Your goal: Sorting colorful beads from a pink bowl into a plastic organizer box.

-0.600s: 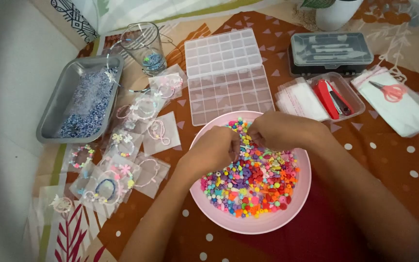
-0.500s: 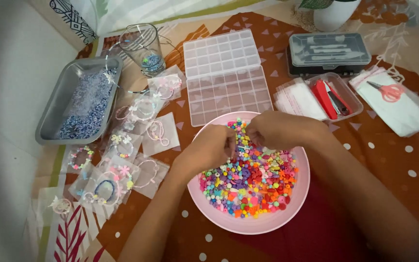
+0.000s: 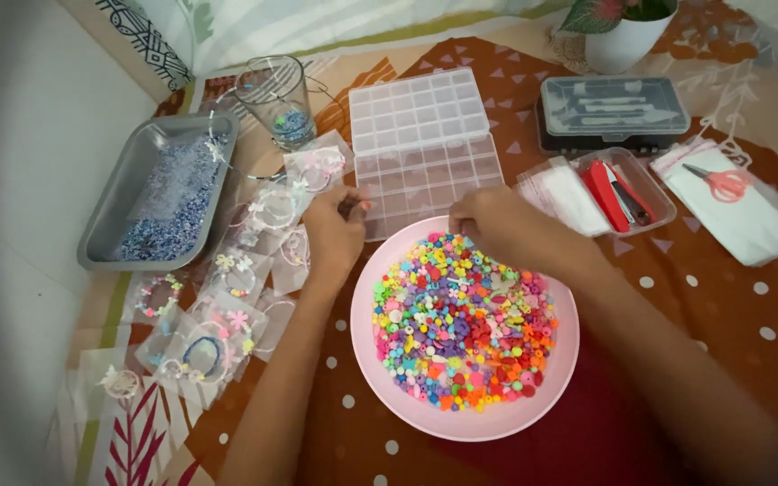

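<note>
A pink bowl (image 3: 373,355) heaped with small multicoloured beads (image 3: 461,328) stands in front of me on a brown dotted cloth. Just beyond it lies an open clear organiser box (image 3: 425,135) with many small compartments. My left hand (image 3: 333,236) hovers left of the bowl at the box's near edge, its fingertips pinched on what looks like a small bead. My right hand (image 3: 490,220) rests over the bowl's far rim, fingers curled down against the beads; whatever is inside them is hidden.
At the left are a grey tray of blue beads (image 3: 162,193), a glass cup (image 3: 276,94) and several bagged bracelets (image 3: 236,283). At the right are a black tool case (image 3: 610,112), a clear tray with red tools (image 3: 625,193), bagged scissors (image 3: 727,184) and a white plant pot (image 3: 623,38).
Both hands have drawn back from the middle of the bead pile. The left one has left the bowl and moved up to the organiser's near edge; the right sits at the far rim.
</note>
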